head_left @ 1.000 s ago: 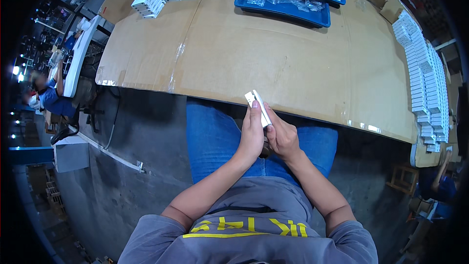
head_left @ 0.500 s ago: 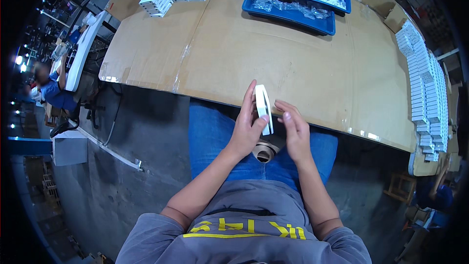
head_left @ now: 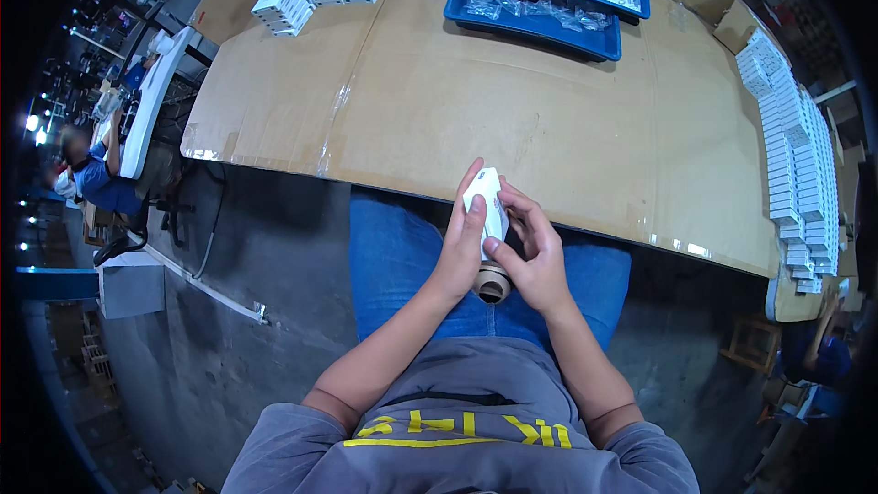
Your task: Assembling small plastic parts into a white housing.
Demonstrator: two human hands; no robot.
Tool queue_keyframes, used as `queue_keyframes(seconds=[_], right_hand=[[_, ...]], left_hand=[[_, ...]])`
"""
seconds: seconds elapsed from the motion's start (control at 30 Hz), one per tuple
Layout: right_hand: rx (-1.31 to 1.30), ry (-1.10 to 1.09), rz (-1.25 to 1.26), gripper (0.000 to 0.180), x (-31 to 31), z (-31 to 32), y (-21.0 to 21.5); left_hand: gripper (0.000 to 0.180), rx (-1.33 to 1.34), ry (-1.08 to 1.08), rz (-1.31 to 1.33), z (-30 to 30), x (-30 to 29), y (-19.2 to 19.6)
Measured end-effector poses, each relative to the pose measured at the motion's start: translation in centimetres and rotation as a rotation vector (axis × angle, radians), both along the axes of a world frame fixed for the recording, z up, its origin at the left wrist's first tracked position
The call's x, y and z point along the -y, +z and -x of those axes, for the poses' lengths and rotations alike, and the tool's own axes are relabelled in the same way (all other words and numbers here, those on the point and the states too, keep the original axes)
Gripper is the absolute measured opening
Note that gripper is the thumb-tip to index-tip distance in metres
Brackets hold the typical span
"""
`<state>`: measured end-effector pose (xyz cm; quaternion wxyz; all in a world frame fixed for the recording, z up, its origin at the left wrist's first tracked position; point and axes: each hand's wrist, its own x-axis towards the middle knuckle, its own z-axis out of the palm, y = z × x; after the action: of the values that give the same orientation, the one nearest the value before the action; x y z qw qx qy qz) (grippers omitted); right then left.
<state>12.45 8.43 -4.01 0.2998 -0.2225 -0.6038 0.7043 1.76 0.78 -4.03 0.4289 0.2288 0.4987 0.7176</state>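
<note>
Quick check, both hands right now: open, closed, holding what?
Left hand: closed on the small white box.
Right hand: fingers curled on the same white box from the other side.

A small white box [head_left: 486, 199], flat and oblong with rounded corners, stands nearly on end just in front of the near edge of the cardboard-covered bench [head_left: 567, 128], above the lap. Its broad pale face is turned up toward the camera, with its long axis running away from the body. Directly below it sits a tape roll [head_left: 493, 284], tan, its dark open core facing upward.
</note>
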Motion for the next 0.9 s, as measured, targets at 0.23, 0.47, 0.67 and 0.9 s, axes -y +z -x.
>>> queue_keyframes(seconds=[0.23,0.47,0.67,0.9], right_hand=[[0.102,-0.164,-0.463,0.043,1.9,0.9,1.3],[0.080,-0.168,-0.520,0.047,2.8,0.6,0.4],[0.043,-0.164,-0.559,0.046,3.2,0.4,0.3],[0.031,-0.152,-0.512,0.045,3.4,0.1,0.0]], left_hand=[[0.088,-0.167,0.187,-0.066,-0.9,-0.6,0.7],[0.097,-0.138,0.213,-0.099,-1.4,-0.6,0.5],[0.103,-0.134,0.189,-0.129,-1.6,-0.2,0.4],[0.105,-0.103,0.208,-0.114,-1.9,0.2,0.5]])
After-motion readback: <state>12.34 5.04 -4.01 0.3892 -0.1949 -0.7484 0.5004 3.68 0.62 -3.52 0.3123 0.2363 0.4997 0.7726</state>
